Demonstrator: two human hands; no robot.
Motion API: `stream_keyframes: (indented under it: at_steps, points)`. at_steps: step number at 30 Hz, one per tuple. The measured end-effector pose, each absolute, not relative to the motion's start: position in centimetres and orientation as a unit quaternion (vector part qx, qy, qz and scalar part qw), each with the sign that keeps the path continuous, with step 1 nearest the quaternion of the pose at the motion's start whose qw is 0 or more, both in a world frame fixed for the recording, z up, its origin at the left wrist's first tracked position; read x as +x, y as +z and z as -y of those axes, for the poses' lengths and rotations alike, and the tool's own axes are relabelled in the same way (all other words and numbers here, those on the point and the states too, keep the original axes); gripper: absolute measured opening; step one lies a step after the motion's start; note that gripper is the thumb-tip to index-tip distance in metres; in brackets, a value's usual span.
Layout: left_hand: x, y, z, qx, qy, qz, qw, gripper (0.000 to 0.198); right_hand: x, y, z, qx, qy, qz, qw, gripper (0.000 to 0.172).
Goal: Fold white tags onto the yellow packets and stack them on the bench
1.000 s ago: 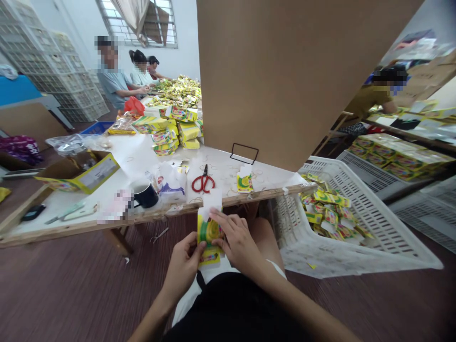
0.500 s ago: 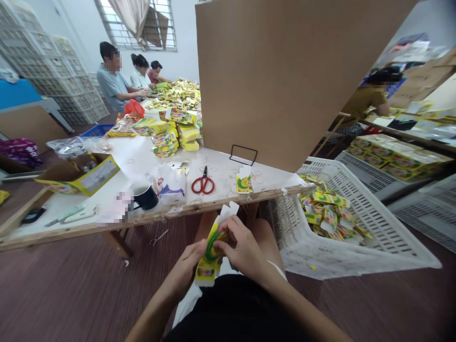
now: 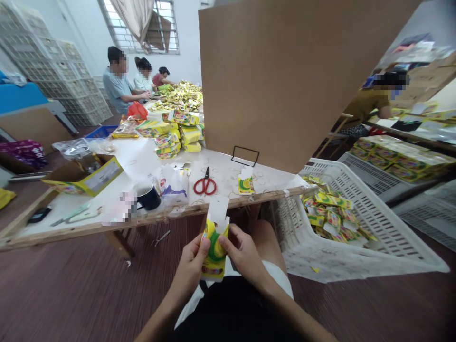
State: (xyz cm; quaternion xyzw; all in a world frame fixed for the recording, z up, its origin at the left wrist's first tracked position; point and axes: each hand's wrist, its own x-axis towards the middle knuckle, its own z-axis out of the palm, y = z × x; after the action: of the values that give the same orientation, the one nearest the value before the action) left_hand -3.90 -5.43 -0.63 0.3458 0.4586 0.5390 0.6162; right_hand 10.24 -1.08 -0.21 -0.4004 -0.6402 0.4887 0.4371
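Over my lap I hold a small yellow and green printed carton (image 3: pixel 215 249) between both hands. Its white top flap stands up, and its printed face is turned toward me. My left hand (image 3: pixel 192 263) pinches the left edge, thumb on the front. On the opposite edge my right hand (image 3: pixel 244 254) grips it the same way; the fingers behind the carton are hidden. A similar carton (image 3: pixel 245 183) with its white flap up lies near the table's edge, and red-handled scissors (image 3: pixel 205 183) lie left of it.
A white crate (image 3: pixel 356 261) of similar cartons stands at right. On the table (image 3: pixel 135 161) are a dark mug (image 3: pixel 148 198), an open yellow box (image 3: pixel 85 175) and stacked boxes (image 3: pixel 178 135). A tall brown board (image 3: pixel 285 85) rises behind. Several people work farther off.
The carton has turned from a slant to nearly upright, its face now toward me. My right hand has moved from across its front to its right edge.
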Motion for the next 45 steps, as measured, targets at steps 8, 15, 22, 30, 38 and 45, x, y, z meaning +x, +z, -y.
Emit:
stream_keyframes:
  at_steps: [8,15,22,30,38,45]
  points:
    - [-4.2,0.0,5.4,0.485,0.505,-0.498,0.512,0.035,11.0,0.0,0.9,-0.414,0.461,0.664,0.417,0.018]
    - [-4.4,-0.5,5.6,0.457,0.542,-0.514,0.483,0.020,10.6,0.7,1.9,-0.392,0.396,0.721,0.412,0.013]
    - [-3.4,0.2,5.9,0.452,0.550,-0.490,0.504,0.037,10.8,0.2,1.6,-0.405,0.466,0.633,0.467,0.010]
    - [-3.6,0.8,6.5,0.489,0.519,-0.401,0.575,0.058,12.9,2.2,1.3,-0.346,0.496,0.668,0.434,0.033]
    - [-3.9,0.0,6.6,0.467,0.510,-0.368,0.621,0.038,13.4,2.0,0.1,-0.336,0.501,0.715,0.353,0.011]
    - [-4.0,0.7,6.4,0.438,0.494,-0.355,0.662,0.065,12.8,3.7,0.6,-0.369,0.473,0.673,0.432,0.017]
